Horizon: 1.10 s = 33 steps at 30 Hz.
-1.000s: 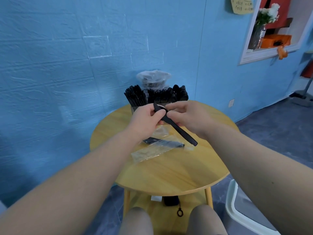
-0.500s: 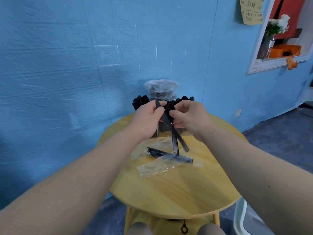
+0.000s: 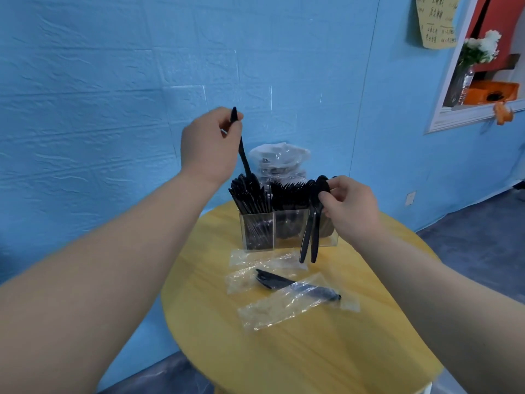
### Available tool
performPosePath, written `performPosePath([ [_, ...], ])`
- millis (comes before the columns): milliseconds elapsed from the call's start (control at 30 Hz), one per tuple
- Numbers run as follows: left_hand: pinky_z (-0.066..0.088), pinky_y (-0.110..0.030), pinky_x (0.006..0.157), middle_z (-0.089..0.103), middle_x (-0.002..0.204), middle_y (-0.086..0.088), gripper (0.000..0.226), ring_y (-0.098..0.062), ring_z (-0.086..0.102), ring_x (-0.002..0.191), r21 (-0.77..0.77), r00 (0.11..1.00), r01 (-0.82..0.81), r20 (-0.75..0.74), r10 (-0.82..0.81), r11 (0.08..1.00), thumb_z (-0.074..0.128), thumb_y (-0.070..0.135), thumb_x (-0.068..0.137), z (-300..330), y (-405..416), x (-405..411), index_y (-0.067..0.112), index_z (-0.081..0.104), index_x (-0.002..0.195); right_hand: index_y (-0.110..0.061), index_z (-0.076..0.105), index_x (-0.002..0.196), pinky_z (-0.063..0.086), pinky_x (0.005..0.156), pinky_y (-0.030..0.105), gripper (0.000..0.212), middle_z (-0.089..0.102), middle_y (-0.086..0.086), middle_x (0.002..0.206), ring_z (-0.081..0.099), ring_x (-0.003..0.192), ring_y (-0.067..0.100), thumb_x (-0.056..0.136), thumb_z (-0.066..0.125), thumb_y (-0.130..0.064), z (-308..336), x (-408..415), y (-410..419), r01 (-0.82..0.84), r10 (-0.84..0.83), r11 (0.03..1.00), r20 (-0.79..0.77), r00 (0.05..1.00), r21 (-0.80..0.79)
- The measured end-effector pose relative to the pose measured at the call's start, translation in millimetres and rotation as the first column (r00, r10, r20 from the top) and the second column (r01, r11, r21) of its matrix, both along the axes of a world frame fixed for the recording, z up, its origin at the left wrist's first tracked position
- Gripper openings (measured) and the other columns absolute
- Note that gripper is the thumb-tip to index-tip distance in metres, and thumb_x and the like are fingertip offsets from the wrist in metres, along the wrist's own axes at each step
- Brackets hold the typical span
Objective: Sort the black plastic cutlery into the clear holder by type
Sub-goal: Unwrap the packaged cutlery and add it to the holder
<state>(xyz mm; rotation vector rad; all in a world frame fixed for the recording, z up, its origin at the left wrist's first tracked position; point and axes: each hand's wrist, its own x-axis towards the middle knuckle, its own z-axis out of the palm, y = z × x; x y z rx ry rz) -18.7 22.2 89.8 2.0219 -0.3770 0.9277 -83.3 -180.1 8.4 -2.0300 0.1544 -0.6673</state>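
Note:
A clear holder (image 3: 287,231) with three compartments stands at the back of the round wooden table (image 3: 298,351), packed with black cutlery. My left hand (image 3: 208,145) pinches one black piece (image 3: 243,153) by its upper end, its lower end at the top of the left compartment's bundle. My right hand (image 3: 348,207) grips two black pieces (image 3: 309,237) by their heads in front of the right compartment, their handles hanging down. More black cutlery (image 3: 272,280) lies on the table among clear wrappers.
Several clear plastic wrappers (image 3: 284,308) lie in front of the holder. A bag of wrapped cutlery (image 3: 279,160) sits behind the holder against the blue wall. A window ledge with flowers (image 3: 480,49) is at the upper right.
My hands have parted. The left hand rose with one black piece over the left compartment, and the right hand moved right to the holder's right side with two pieces.

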Motion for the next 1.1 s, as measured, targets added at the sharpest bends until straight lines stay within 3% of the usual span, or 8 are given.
performPosePath([
  [200, 0.048, -0.034, 0.082, 0.070, 0.101, 0.003, 0.023, -0.025, 0.061, 0.095, 0.312, 0.984, -0.067, -0.134, 0.114, 0.948, 0.054, 0.028, 0.093, -35.6, -6.2, 25.3, 0.024, 0.065, 0.112, -0.019, 0.064, 0.085, 0.055, 0.071, 0.035, 0.013, 0.069, 0.002, 0.074, 0.063, 0.066, 0.017, 0.092, 0.056, -0.013, -3.1, 3.7, -4.4, -0.062, 0.063, 0.998, -0.022, 0.998, 0.034],
  [333, 0.046, -0.036, 0.079, 0.065, 0.101, -0.008, 0.032, -0.030, 0.052, 0.103, 0.540, 0.964, -0.056, -0.190, 0.187, 0.840, 0.037, 0.028, 0.100, -63.2, -12.1, 33.6, 0.027, 0.063, 0.118, -0.019, 0.066, 0.086, 0.056, 0.079, 0.043, 0.013, 0.071, 0.006, 0.078, 0.066, 0.075, 0.023, 0.092, 0.057, -0.012, -4.9, 8.3, -8.9, -0.102, 0.104, 0.993, -0.034, 0.994, 0.066],
  [433, 0.039, -0.036, 0.090, 0.063, 0.114, 0.002, 0.038, -0.027, 0.041, 0.113, 0.647, 0.959, -0.033, -0.195, 0.207, 0.762, 0.033, 0.027, 0.099, -77.4, -15.5, 36.0, 0.028, 0.067, 0.115, -0.018, 0.068, 0.084, 0.055, 0.081, 0.046, 0.016, 0.071, 0.011, 0.081, 0.062, 0.071, 0.021, 0.091, 0.057, -0.009, -5.8, 10.7, -10.6, -0.141, 0.147, 0.982, -0.033, 0.989, 0.129],
  [600, 0.034, -0.035, 0.096, 0.063, 0.120, 0.008, 0.041, -0.024, 0.044, 0.116, 0.531, 0.996, 0.091, -0.032, -0.087, 0.842, 0.040, 0.034, 0.088, -68.8, -39.5, 20.1, 0.028, 0.067, 0.119, -0.024, 0.069, 0.082, 0.058, 0.078, 0.033, 0.025, 0.072, 0.000, 0.081, 0.067, 0.077, 0.016, 0.092, 0.057, -0.005, -5.1, 14.5, -9.7, -0.204, 0.211, 0.959, -0.016, 0.977, 0.199],
  [700, 0.043, -0.032, 0.091, 0.069, 0.107, 0.009, 0.030, -0.014, 0.055, 0.103, 0.527, 0.939, 0.343, -0.180, -0.292, 0.777, 0.052, 0.034, 0.092, -64.4, -56.6, 5.5, 0.030, 0.066, 0.119, -0.023, 0.068, 0.083, 0.058, 0.075, 0.027, 0.024, 0.072, -0.002, 0.082, 0.069, 0.080, 0.015, 0.092, 0.057, -0.004, -1.2, 16.4, -7.2, -0.236, 0.244, 0.945, -0.005, 0.970, 0.228],
  [767, 0.047, -0.028, 0.088, 0.069, 0.095, 0.015, 0.022, -0.005, 0.060, 0.091, 0.413, 0.903, 0.423, -0.268, -0.337, 0.806, 0.059, 0.028, 0.092, -60.8, -60.9, 3.8, 0.029, 0.069, 0.111, -0.025, 0.068, 0.084, 0.058, 0.073, 0.027, 0.024, 0.072, -0.001, 0.078, 0.069, 0.075, 0.016, 0.090, 0.059, -0.004, 1.1, 17.7, -7.8, -0.231, 0.236, 0.949, 0.002, 0.972, 0.215],
  [933, 0.047, -0.025, 0.083, 0.067, 0.082, 0.012, 0.012, -0.011, 0.063, 0.082, 0.300, 0.976, 0.216, -0.055, -0.209, 0.929, 0.062, 0.020, 0.088, -27.9, -56.1, 9.0, 0.022, 0.072, 0.094, -0.026, 0.060, 0.104, 0.048, 0.059, 0.020, 0.025, 0.068, 0.008, 0.080, 0.061, 0.065, 0.019, 0.088, 0.059, -0.008, -0.1, 19.1, -26.6, -0.057, 0.053, 0.991, 0.032, 0.998, 0.125],
  [1100, 0.049, -0.033, 0.084, 0.072, 0.086, 0.007, 0.013, -0.017, 0.066, 0.085, 0.278, 0.992, 0.028, 0.109, -0.060, 0.960, 0.059, 0.025, 0.088, 1.7, -50.0, 22.4, 0.024, 0.072, 0.091, -0.029, 0.060, 0.087, 0.057, 0.072, 0.044, 0.018, 0.065, -0.001, 0.076, 0.067, 0.070, 0.026, 0.089, 0.057, -0.012, -1.6, 17.8, -37.9, 0.042, -0.055, 0.984, 0.070, 0.996, 0.172],
])
